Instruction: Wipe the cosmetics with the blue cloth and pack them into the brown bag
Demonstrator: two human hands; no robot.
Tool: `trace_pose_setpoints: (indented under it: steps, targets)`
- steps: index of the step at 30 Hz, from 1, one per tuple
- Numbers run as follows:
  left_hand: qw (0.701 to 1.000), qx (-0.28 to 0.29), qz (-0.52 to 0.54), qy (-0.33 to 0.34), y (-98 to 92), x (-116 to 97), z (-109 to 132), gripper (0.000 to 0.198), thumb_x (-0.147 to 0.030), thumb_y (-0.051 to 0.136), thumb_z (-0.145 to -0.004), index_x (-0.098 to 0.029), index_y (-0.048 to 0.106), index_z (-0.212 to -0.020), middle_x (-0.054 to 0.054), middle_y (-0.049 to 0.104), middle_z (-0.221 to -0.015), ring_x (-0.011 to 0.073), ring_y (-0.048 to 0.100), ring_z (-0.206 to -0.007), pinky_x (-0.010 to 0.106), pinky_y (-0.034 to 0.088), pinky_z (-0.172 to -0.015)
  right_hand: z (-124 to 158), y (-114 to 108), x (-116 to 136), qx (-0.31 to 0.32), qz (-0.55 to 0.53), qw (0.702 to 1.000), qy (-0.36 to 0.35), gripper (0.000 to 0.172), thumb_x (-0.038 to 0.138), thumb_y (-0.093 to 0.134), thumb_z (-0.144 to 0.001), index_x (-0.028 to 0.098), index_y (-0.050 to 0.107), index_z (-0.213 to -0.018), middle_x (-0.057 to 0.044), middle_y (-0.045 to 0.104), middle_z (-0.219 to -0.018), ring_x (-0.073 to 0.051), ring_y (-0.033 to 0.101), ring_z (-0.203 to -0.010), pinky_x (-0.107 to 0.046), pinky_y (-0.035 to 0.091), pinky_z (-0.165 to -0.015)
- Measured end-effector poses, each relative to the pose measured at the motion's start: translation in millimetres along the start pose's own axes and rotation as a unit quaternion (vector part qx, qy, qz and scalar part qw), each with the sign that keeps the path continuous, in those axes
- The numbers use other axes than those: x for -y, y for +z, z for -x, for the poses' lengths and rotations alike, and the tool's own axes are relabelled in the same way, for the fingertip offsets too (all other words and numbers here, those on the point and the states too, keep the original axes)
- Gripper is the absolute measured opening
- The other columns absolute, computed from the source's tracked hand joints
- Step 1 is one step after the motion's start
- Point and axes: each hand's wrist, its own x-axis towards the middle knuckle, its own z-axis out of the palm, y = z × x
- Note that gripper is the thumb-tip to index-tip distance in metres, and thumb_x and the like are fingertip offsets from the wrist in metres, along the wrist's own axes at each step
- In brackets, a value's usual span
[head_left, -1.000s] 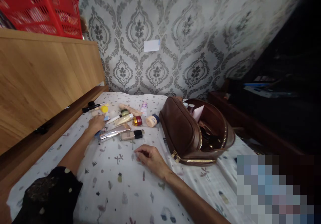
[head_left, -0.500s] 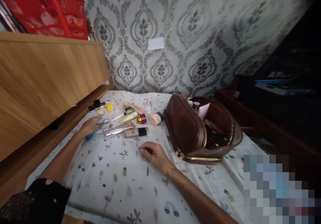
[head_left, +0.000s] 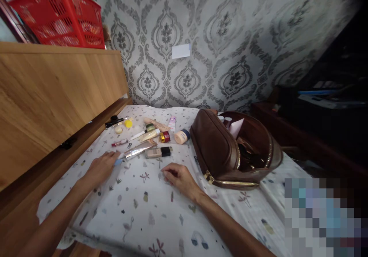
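Observation:
On the patterned sheet, my left hand (head_left: 102, 167) has its fingers bent down over a slim light-blue and white thing (head_left: 118, 161), mostly hidden under them. Just beyond lies a small pinkish lip tube (head_left: 119, 142). A silver squeeze tube (head_left: 139, 149) is right of the fingertips, beside a foundation bottle (head_left: 156, 152) with a black cap. My right hand (head_left: 179, 176) rests on the sheet below that bottle, fingers curled together, nothing visible in them. To its right stands an open brown cosmetic bag (head_left: 215, 145) with a gold zip and several items inside.
Behind the tubes are a red jar (head_left: 165, 136), a cream jar with a blue lid (head_left: 182, 136), a pink-and-white tube (head_left: 172, 123) and a yellow round item (head_left: 128, 123). A wooden cabinet (head_left: 63, 84) borders the left, with a red basket (head_left: 69, 17) on top.
My left hand has moved away from the pinkish lip tube, toward me, onto the blue-and-white thing. The lip tube now lies alone on the sheet. My right hand has stayed put.

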Motion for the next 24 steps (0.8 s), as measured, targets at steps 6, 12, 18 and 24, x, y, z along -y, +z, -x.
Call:
trace_pose_setpoints:
  steps: [6, 12, 18, 24]
  targets:
    - [0.997, 0.067, -0.021, -0.044, -12.9, 0.0, 17.0, 0.027, -0.02, 0.043, -0.091, -0.022, 0.06, -0.111, 0.011, 0.069, -0.121, 0.0314, 0.067, -0.108, 0.041, 0.052, -0.081, 0.4, 0.5, -1.2, -0.001, 0.002, 1.0, -0.004, 0.014, 0.027, 0.063, -0.082, 0.016, 0.071, -0.082, 0.0, 0.061, -0.063, -0.012, 0.053, -0.054, -0.023, 0.042, -0.051]
    - [0.986, 0.104, 0.088, 0.097, -29.4, -5.5, 40.8, 0.027, -0.032, 0.045, -0.091, -0.026, 0.063, -0.11, 0.005, 0.071, -0.118, 0.0274, 0.065, -0.111, 0.038, 0.049, -0.091, 0.9, 0.4, -1.5, 0.011, 0.003, 1.0, -0.01, 0.018, 0.033, 0.066, -0.083, 0.016, 0.072, -0.088, -0.001, 0.063, -0.068, -0.013, 0.056, -0.061, -0.025, 0.046, -0.058]
    - [0.95, 0.102, 0.198, 0.221, -39.7, -68.5, 20.2, 0.026, -0.032, 0.046, -0.092, -0.027, 0.063, -0.111, 0.002, 0.071, -0.113, 0.024, 0.064, -0.107, 0.033, 0.047, -0.091, 5.5, -0.7, 10.8, 0.07, -0.084, 0.994, -0.006, 0.047, 0.048, 0.069, -0.084, 0.017, 0.064, -0.118, -0.003, 0.068, -0.082, -0.016, 0.066, -0.073, -0.025, 0.048, -0.06]
    - [0.925, 0.042, 0.304, 0.225, -37.5, -109.9, -19.5, 0.03, -0.043, 0.05, -0.093, -0.023, 0.062, -0.112, 0.004, 0.071, -0.105, 0.0242, 0.064, -0.1, 0.035, 0.049, -0.089, -3.8, -11.4, 3.0, 0.016, -0.187, 0.982, 0.024, 0.048, 0.054, 0.077, -0.074, 0.016, 0.064, -0.101, 0.001, 0.067, -0.066, -0.011, 0.058, -0.053, -0.023, 0.046, -0.054]
